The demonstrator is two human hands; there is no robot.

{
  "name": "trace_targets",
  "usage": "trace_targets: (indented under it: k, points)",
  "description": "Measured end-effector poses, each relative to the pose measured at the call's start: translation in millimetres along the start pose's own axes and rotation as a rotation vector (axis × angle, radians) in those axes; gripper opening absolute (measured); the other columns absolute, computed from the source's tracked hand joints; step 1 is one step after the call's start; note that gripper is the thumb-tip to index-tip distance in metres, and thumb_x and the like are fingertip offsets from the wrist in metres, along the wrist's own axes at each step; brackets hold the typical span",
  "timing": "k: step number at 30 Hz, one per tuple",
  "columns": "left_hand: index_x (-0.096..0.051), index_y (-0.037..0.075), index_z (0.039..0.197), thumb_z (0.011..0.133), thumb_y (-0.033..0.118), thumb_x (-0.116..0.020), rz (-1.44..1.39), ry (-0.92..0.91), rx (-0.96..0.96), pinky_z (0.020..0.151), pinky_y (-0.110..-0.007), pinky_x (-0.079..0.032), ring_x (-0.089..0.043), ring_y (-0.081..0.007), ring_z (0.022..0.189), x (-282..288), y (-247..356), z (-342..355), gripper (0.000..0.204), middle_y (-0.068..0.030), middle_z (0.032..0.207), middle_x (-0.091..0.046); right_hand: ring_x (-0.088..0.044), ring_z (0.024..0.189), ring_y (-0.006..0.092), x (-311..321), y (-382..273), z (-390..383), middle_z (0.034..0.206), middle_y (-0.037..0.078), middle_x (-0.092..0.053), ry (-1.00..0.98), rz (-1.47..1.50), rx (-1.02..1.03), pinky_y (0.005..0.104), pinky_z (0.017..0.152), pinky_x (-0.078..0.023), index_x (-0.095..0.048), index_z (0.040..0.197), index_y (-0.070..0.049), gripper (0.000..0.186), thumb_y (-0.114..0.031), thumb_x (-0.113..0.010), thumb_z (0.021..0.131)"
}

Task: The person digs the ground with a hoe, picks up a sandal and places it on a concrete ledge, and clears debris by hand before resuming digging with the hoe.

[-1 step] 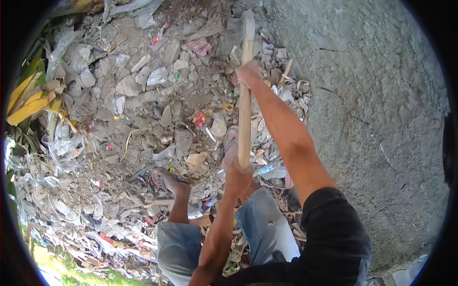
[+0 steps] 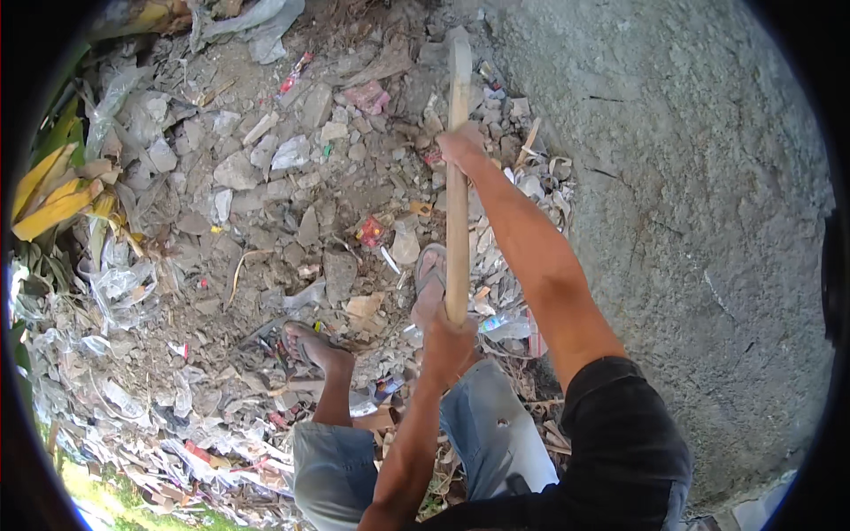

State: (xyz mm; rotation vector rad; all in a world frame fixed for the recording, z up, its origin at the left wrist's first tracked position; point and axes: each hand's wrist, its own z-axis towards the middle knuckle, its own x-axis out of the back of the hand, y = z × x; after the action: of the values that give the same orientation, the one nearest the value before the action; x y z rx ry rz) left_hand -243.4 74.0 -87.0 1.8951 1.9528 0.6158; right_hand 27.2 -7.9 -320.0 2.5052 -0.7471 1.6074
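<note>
Your right hand point(image 2: 462, 144) wraps its fingers tight round the wooden handle point(image 2: 457, 221) at upper centre; your left hand point(image 2: 443, 332) clamps its lower end mid-frame. Your sandalled foot point(image 2: 431, 270) sits just beside the shaft: a glancing stroke off loose rubble point(image 2: 266, 177) could catch it.

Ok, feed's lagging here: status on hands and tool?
Left hand shut low on wooden handle. Right hand shut higher. Tool head over rubble; sandalled foot beside handle.
</note>
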Motion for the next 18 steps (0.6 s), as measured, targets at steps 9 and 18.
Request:
trace_targets:
  k: [9, 18]
  points:
    - [-0.053, -0.009, 0.090, 0.072, 0.016, -0.059, -0.105, -0.159, 0.063, 0.071, -0.046, -0.048, -0.060, -0.0425, 0.074, 29, 39, 25, 0.031, -0.0277, 0.078, -0.060, -0.068, 0.085, 0.0328, 27, -18, 20, 0.092, 0.025, -0.066, -0.237, 0.167, -0.219, 0.0370, 0.070, -0.056, -0.064, 0.094, 0.009, 0.036, -0.013, -0.069, 0.067]
    - [-0.052, -0.004, 0.094, 0.072, 0.016, -0.062, -0.040, -0.008, -0.003, 0.075, -0.046, -0.048, -0.061, -0.0452, 0.084, -3, 5, -38, 0.031, -0.0291, 0.086, -0.061, -0.068, 0.073, 0.0321, 40, 17, -39, 0.082, 0.023, -0.067, -0.186, -0.015, 0.099, 0.0385, 0.065, -0.054, -0.063, 0.087, 0.010, 0.034, -0.019, -0.066, 0.069]
